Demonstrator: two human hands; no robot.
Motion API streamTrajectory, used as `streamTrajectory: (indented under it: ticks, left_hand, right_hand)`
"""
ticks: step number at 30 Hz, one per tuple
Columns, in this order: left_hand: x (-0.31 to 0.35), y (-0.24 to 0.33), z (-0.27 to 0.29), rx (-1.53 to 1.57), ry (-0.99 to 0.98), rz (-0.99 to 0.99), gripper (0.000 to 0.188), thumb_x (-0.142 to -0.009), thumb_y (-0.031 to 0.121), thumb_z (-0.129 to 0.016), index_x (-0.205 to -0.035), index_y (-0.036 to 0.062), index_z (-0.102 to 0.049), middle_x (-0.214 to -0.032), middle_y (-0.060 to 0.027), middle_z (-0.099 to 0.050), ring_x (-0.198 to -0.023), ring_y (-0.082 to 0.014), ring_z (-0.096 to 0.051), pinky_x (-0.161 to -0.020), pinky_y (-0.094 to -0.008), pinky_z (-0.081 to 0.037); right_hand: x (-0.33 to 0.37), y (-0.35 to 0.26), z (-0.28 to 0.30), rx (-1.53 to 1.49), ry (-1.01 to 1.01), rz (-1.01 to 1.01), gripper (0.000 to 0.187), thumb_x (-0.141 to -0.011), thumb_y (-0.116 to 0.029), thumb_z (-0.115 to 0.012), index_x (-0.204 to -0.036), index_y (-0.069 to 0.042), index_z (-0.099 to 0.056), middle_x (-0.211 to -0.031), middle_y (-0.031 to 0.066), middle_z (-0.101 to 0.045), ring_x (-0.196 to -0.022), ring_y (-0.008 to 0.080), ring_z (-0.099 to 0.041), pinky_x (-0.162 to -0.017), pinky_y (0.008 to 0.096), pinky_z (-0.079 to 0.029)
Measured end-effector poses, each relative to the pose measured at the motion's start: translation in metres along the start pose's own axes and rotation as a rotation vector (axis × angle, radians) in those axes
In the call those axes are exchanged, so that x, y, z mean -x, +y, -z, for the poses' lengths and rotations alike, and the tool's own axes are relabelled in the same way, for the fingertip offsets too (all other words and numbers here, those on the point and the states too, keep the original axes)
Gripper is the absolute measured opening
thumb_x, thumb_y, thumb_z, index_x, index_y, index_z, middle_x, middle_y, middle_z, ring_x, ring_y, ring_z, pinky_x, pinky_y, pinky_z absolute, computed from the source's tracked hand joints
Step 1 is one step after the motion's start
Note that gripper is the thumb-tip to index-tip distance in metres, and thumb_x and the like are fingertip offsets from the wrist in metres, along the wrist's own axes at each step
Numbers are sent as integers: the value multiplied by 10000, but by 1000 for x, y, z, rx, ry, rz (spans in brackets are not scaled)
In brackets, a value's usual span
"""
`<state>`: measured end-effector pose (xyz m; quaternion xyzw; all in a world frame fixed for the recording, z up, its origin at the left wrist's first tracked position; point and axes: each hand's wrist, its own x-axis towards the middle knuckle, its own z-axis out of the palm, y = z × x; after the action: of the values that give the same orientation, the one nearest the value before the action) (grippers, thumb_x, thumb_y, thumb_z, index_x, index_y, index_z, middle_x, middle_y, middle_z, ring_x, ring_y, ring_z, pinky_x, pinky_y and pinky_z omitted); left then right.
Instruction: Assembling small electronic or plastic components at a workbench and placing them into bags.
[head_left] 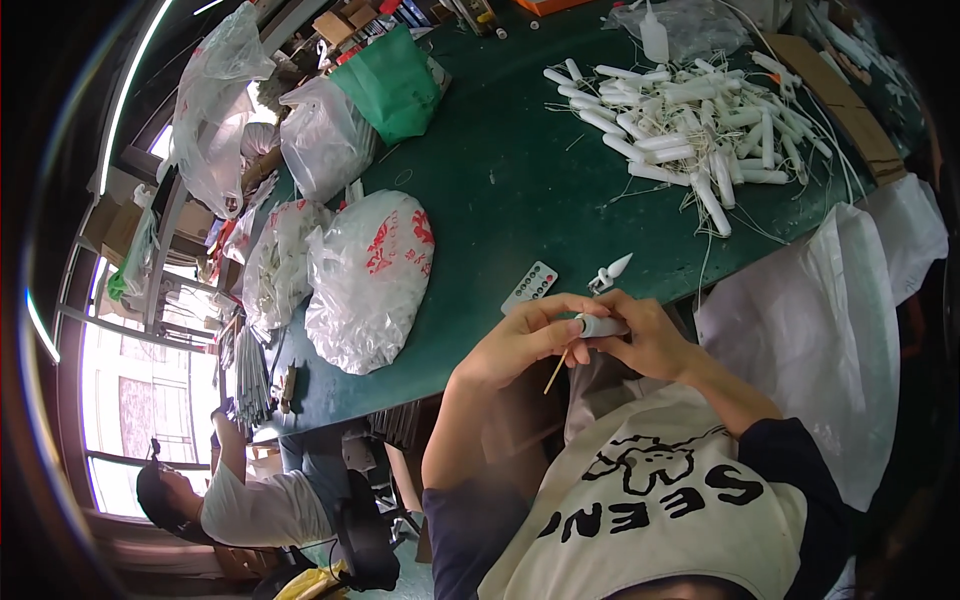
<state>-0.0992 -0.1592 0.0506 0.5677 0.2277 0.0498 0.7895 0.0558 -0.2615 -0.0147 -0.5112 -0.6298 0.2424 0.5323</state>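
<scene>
Cream shirt (665,515), navy sleeves (800,470)

White cylinder (604,327), one: short, gripped crosswise between left hand (522,338) and right hand (650,338). Tan stick (555,372), one: thin, straight, jutting aslant from left hand's fingers.

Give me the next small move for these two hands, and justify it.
Perhaps steady the white cylinder with the right hand and shift the left hand toward the thin yellowish stick: both hands' fingers are on the cylinder, while the stick's end juts out below them.
</scene>
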Motion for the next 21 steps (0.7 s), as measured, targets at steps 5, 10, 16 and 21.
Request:
streamTrajectory:
  ticks: [5,10,16,21]
  left_hand:
    - [20,-6,1,-146,-30,-45,312,-853,221,-504,-1019,-36,-564,-717,-116,-605,-607,-139,-573,-589,-237,-459]
    - [52,-37,25,-42,54,-121,293,-841,202,-546,-938,-73,-565,-689,-138,-599,-586,-158,-581,-563,-250,-474]
    - [74,-44,23,-103,44,-49,251,-841,149,-531,-940,-78,-571,-691,-137,-607,-586,-154,-582,-555,-250,-485]
    - [85,-47,24,-196,42,22,215,-846,81,-502,-961,-84,-579,-707,-126,-617,-618,-134,-589,-579,-238,-483]
  right_hand:
    - [-3,1,-8,-276,-211,-262,379,-690,-97,-705,-996,-34,-492,-865,96,-625,-829,214,-613,-727,313,-462]
    - [-41,21,10,-286,-435,3,349,-681,-161,-720,-969,-47,-559,-927,82,-599,-891,182,-571,-785,303,-438]
    - [-76,51,-26,347,-155,180,360,-688,-246,-701,-996,-79,-620,-1069,85,-466,-1027,251,-414,-860,333,-373]
    - [-74,56,-39,556,-151,210,331,-662,-259,-711,-911,-73,-597,-1117,71,-405,-1102,287,-329,-880,396,-325]
